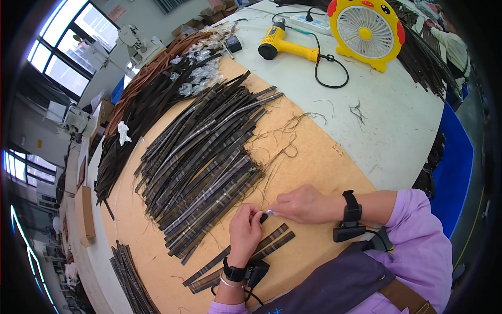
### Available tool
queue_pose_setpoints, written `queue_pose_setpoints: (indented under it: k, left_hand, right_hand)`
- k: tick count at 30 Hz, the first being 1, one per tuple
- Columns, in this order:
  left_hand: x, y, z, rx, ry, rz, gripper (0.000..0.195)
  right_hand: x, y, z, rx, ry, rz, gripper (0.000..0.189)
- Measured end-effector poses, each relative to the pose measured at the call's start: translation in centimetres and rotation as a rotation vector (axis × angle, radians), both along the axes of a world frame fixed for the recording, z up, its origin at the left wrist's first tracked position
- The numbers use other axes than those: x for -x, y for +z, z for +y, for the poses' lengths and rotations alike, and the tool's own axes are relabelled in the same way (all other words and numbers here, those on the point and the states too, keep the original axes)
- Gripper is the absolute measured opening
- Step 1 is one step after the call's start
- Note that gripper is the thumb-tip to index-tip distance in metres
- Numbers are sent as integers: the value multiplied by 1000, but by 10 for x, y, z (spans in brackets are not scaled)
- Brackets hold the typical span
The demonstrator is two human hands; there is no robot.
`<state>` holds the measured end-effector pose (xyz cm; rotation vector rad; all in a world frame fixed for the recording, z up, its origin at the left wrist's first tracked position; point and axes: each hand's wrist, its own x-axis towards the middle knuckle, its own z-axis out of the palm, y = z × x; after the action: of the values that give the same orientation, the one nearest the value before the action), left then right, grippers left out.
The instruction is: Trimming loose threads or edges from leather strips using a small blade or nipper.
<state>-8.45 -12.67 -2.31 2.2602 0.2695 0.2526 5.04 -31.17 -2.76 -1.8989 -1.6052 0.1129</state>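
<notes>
My left hand (244,233) pinches the end of a dark fabric strip (265,217) between thumb and fingers. My right hand (304,205) is closed around a small shiny tool (270,212), possibly thread snips; its tip meets the strip's end at my left fingertips. Most of the tool is hidden in the hand. Below my left hand and wrist lie plaid fabric strips (279,244) on a tan board (313,165). Just beyond the left hand is a wide pile of dark plaid strips (204,168), with loose threads (288,151) trailing from its right-hand ends.
A yellow heat gun (288,45), a yellow fan (364,34) and a power strip (311,22) stand on the white table (376,102). Black and brown straps (137,98) lie along the far left. A bundle of strips (127,274) sits lower left. Another person's sleeve (447,49) shows top right.
</notes>
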Motion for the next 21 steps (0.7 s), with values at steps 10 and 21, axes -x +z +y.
queue_pose_setpoints:
  k: [10,21]
  left_hand:
    - [2,7,-3,154,44,79,3]
    - [-1,1,-3,64,22,4,3]
  right_hand:
    - [0,6,-10,55,10,-23,21]
    - [-1,6,-8,-51,62,-89,16]
